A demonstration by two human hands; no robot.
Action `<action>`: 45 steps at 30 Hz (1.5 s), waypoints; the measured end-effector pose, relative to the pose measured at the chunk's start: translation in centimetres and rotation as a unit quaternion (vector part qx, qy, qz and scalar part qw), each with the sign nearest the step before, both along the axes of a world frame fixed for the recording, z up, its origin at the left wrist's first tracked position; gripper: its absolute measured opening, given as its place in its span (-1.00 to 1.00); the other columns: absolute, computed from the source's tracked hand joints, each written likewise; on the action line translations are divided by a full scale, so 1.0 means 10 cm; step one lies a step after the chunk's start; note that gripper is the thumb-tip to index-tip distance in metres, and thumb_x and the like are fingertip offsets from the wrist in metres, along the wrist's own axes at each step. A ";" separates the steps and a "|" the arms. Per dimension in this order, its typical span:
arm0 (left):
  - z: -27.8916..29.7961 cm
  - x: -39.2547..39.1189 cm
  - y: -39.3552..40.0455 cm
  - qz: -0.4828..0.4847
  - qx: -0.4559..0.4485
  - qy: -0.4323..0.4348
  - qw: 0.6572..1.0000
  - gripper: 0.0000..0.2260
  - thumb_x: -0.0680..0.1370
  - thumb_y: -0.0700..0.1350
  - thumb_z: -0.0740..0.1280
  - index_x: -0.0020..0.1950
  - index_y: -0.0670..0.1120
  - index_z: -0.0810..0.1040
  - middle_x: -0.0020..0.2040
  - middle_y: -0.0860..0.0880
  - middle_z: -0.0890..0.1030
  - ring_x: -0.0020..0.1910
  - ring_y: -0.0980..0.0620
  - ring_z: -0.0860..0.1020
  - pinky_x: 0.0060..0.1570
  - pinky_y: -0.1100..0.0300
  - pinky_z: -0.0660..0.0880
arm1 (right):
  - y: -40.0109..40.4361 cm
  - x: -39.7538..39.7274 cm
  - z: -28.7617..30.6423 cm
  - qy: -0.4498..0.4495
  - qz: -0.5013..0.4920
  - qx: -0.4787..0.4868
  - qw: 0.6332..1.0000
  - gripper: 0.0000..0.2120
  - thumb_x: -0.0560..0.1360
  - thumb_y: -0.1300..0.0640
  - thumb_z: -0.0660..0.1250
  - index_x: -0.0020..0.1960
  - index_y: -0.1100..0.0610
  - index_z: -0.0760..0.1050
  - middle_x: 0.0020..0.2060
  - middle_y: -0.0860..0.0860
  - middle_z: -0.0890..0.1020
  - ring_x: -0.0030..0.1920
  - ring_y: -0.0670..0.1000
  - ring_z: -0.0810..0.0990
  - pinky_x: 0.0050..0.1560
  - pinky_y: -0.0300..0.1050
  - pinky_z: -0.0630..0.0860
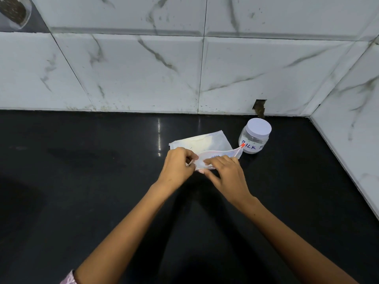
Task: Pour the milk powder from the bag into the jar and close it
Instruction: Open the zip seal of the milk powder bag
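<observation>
A clear zip bag of pale milk powder (202, 143) lies on the black counter (82, 181), its zip end facing me. My left hand (178, 165) pinches the left end of the zip edge. My right hand (227, 173) pinches the same edge just right of it, fingers curled over the plastic. A red slider sits at the bag's right corner, next to the jar. The small clear jar (254, 138) stands upright to the right of the bag with its white lid on and a label reading "MILK".
A white marble-tiled wall (184, 68) runs behind the counter and turns along the right side. A small broken hole in the tile sits behind the jar. A jar of dark contents shows at the top left corner (14, 11).
</observation>
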State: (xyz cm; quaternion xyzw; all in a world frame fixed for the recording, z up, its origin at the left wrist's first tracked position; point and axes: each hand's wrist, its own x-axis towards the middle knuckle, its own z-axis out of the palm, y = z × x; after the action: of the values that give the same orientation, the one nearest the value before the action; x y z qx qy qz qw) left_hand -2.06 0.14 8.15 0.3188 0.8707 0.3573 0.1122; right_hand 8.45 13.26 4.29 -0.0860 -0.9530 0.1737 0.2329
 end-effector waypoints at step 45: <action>-0.51 0.67 0.78 -0.042 0.114 0.040 0.992 -0.80 0.52 -0.10 0.37 0.13 -0.04 0.63 0.13 0.02 0.55 0.14 0.07 0.45 0.08 0.28 0.38 | 1.12 0.34 -0.39 0.132 -0.321 -0.405 0.846 -0.51 0.31 0.09 0.57 0.17 0.15 0.49 0.07 0.02 0.60 0.04 -0.05 0.58 -0.02 -0.31 0.48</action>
State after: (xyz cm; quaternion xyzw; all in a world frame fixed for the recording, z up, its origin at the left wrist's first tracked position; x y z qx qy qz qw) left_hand 4.67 7.92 3.06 0.3799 0.8136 0.4366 0.0554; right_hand 11.81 24.45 0.38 -0.4502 -0.6774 0.4692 0.3438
